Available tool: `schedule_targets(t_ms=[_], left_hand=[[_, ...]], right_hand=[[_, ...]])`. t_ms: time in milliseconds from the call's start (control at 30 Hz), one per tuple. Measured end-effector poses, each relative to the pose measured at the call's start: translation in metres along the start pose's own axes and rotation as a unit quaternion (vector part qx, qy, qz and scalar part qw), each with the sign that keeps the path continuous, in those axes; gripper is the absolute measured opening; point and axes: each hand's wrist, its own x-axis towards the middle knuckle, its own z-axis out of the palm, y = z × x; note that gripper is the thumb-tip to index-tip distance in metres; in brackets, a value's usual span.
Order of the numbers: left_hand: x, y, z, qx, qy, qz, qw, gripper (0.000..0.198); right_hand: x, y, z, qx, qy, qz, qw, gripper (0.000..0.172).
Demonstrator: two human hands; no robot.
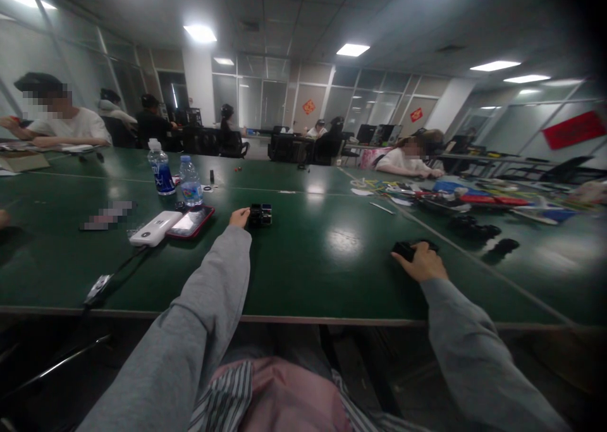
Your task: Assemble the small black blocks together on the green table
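Note:
On the green table [303, 267], a small group of black blocks with shiny edges [261, 215] stands ahead of me, left of centre. My left hand [239, 217] is closed at its left side, fingertips against it; whether they pinch a part of it is hidden. Farther right, my right hand [423, 262] lies over a dark object [404, 250], thumb and fingers spread around its near side. That object shows at the left of the hand and behind it, and its exact shape is too dark to tell.
Left of my left hand are a red-edged phone [195, 222], a white power bank [155, 229] with a cable, and two bottles [162, 169]. Black items [474, 228] and a pile of cables and bags [493, 201] lie at right. People sit around the room.

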Motion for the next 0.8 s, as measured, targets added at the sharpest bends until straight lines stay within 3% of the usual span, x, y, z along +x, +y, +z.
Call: schedule_targets(t_ms=[133, 233, 367, 567, 700, 800], left_hand=[[0.015, -0.016, 0.001, 0.027, -0.002, 0.012, 1.000, 0.027], [0.027, -0.028, 0.003, 0.052, -0.010, 0.037, 0.998, 0.026], [0.036, -0.037, 0.004, 0.065, -0.008, 0.037, 0.997, 0.029], [0.037, -0.038, 0.004, 0.095, -0.028, 0.045, 0.994, 0.033], [0.032, -0.033, 0.004, 0.097, -0.025, 0.037, 0.994, 0.032], [0.025, -0.025, 0.005, 0.103, -0.017, 0.032, 0.994, 0.030]], right_hand=[[0.009, -0.012, -0.001, 0.043, -0.006, -0.005, 0.999, 0.061], [0.018, -0.041, 0.000, 0.078, -0.026, -0.026, 0.996, 0.052], [0.019, -0.108, 0.003, 0.128, -0.050, -0.105, 0.985, 0.044], [0.008, -0.221, 0.012, 0.234, -0.061, -0.240, 0.940, 0.038], [0.006, -0.275, 0.023, 0.250, -0.039, -0.255, 0.933, 0.038], [0.006, -0.297, 0.033, 0.260, -0.010, -0.242, 0.935, 0.036]])
